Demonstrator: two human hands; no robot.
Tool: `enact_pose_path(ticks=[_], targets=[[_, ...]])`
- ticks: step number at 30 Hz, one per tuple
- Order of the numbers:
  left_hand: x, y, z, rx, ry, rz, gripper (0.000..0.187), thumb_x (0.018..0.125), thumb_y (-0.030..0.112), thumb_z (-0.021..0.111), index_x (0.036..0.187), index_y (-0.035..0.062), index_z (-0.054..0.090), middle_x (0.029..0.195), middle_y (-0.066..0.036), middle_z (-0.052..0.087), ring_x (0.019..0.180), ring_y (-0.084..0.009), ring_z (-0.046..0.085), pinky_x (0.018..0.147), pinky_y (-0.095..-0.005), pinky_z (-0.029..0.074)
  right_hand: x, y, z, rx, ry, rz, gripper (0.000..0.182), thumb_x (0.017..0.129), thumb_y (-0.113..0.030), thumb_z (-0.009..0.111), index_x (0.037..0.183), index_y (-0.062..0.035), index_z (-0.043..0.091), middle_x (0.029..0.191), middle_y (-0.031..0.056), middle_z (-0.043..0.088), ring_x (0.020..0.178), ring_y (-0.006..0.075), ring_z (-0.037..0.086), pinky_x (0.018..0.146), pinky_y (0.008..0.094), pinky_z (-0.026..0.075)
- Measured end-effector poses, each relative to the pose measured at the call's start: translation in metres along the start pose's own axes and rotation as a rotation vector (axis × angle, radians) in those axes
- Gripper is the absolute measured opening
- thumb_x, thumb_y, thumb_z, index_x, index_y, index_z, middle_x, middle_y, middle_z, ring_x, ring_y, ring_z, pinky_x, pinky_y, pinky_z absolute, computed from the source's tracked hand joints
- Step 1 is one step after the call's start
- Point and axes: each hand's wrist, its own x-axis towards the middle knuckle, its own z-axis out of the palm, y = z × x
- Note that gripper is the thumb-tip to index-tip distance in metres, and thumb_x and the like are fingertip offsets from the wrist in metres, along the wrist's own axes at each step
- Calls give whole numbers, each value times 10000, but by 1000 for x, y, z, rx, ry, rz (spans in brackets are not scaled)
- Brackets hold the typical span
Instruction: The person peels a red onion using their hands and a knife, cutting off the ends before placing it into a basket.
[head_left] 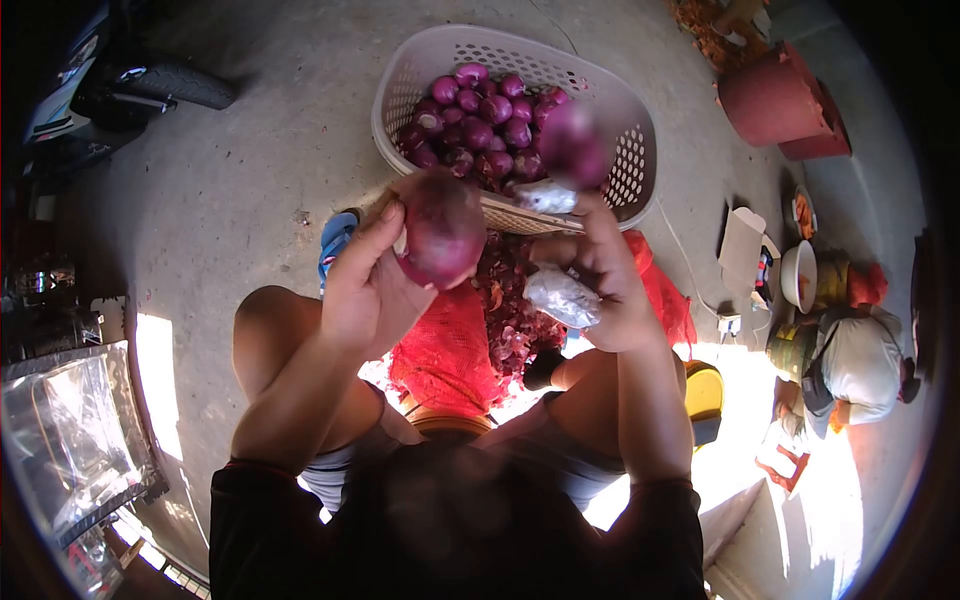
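Observation:
My left hand (375, 275) grips a large red onion (445, 235), with the thumb along its near side. To its right, my right hand (610, 290) has thumb and index finger spread apart, and I see nothing held between them. Shiny whitish wrapping (562, 296) covers the thumb, and similar wrapping (545, 196) appears at the index finger. A blurred purple onion (575, 145) shows just beyond that hand, over the basket. Many glossy peeled red onions (480, 125) lie inside the grey plastic basket (430, 45) ahead of me.
Red mesh sack (440, 350) lies between my legs beside loose onion skins (515, 310). At right are a red tub (775, 95), a white bowl (799, 275), an open cardboard box (745, 240) and a bent-over person (860, 360). A tyre (185, 85) stands upper left.

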Motion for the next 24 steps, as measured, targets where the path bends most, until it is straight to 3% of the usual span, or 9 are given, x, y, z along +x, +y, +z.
enact_pose_path(ticks=[3,4,5,7,10,13,19,22,24], targets=[[2,-2,-3,203,47,260,366,903,148,475,1232,50,349,1173,-125,484,1108,-222,476,923,-383,401,-4,8,1,-460,96,-180,653,725,-92,709,1250,-27,327,676,43,586,614,118,562,570,259,435],[1,-1,-3,143,50,256,388,869,40,518,1215,50,343,1165,-123,487,1082,-193,486,935,-359,394,-3,11,7,-539,157,-243,612,697,-135,730,1180,-9,376,624,66,572,548,190,572,526,287,432],[0,-2,-3,206,54,270,390,870,80,523,1212,48,337,1162,-123,489,1082,-203,489,936,-372,393,-3,16,12,-571,170,-277,534,702,-138,719,1108,-10,397,639,79,587,530,245,582,488,303,433],[-1,-5,-6,329,64,294,410,873,160,533,1207,44,326,1155,-123,493,1081,-225,495,938,-396,391,1,14,16,-662,142,-273,507,709,-137,706,1083,-11,387,664,96,609,537,267,603,475,317,449],[-1,-7,-7,363,46,310,420,860,132,553,1196,48,316,1138,-121,501,1074,-217,498,936,-391,390,4,14,17,-725,167,-321,523,697,-125,707,1088,-8,380,715,123,633,559,272,618,480,327,468],[0,-8,-8,375,40,333,417,859,142,560,1187,49,319,1126,-122,507,1066,-211,501,927,-385,396,4,12,20,-718,155,-330,602,737,-111,718,1192,12,344,644,69,595,560,115,554,523,223,394],[0,-7,-6,377,63,329,412,852,165,583,1157,49,331,1113,-110,512,1055,-203,505,916,-372,403,3,8,21,-827,146,-293,604,711,-164,745,1153,5,368,644,70,597,539,146,550,512,250,399],[0,-8,-5,353,43,327,405,850,158,587,1147,50,334,1112,-108,511,1051,-201,506,922,-370,400,6,6,23,-773,175,-313,504,678,-119,695,1091,-29,420,785,131,634,596,309,617,515,360,486],[0,-8,-1,279,59,325,399,830,60,593,1136,60,336,1084,-104,522,1019,-173,517,902,-338,412,4,13,21,-757,170,-283,496,661,-92,689,1085,-36,438,815,133,623,634,311,621,541,364,490]])
